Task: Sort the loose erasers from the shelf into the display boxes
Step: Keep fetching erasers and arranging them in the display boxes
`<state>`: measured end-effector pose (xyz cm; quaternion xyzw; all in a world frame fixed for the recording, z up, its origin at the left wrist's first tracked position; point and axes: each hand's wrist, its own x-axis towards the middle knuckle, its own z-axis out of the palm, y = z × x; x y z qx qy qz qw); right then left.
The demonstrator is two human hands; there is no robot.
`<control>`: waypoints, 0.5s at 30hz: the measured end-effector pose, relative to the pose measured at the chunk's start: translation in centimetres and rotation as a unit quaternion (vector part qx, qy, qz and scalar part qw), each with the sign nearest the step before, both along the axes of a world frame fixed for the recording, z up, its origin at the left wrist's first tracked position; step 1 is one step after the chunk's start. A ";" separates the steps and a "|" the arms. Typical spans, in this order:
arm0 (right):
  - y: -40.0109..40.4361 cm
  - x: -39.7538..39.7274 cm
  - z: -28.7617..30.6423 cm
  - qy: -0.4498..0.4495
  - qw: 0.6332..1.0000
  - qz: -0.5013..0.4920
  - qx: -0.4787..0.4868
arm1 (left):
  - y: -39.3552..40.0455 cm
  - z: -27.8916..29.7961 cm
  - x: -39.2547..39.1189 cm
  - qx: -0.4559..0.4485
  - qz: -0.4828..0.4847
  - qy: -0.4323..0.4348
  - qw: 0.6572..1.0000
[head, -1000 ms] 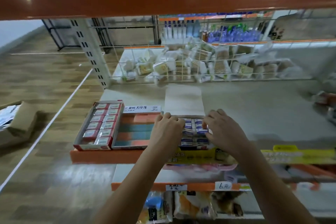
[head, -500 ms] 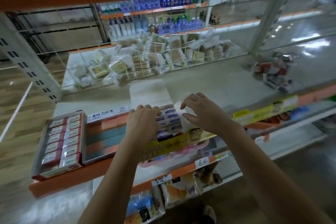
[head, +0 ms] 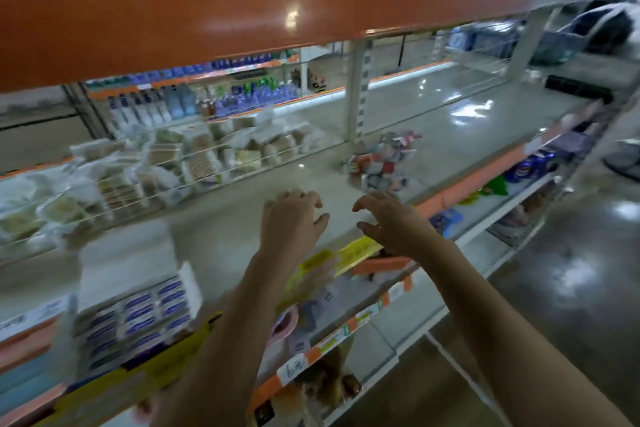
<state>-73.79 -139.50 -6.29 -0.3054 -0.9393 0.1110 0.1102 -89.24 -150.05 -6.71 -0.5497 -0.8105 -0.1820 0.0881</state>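
Above the glossy shelf [head: 242, 229], left hand [head: 291, 222] and right hand [head: 391, 222] hover, each grip loose, empty.

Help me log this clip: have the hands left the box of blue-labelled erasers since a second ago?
Yes. Both the left hand and right hand have come off the display box and now hover empty to its right, toward the loose eraser pile.

both hands [head: 341, 218] off the display box [head: 138, 315], now empty above bare shelf [head: 221, 236]
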 end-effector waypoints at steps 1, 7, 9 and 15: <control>1.3 1.3 0.1 0.006 1.000 -0.011 0.000 | 1.6 0.0 1.0 0.003 -0.011 -0.001 1.000; 8.2 6.5 -0.4 -0.002 0.999 -0.046 0.010 | 9.5 -0.8 5.3 -0.006 -0.029 -0.002 1.000; 9.9 6.7 -0.9 -0.015 0.999 -0.048 -0.003 | 11.4 -1.3 6.0 -0.016 -0.029 0.007 0.999; 14.9 4.2 -2.2 -0.050 0.998 -0.027 -0.028 | 16.9 -2.3 5.1 -0.029 -0.009 -0.013 0.999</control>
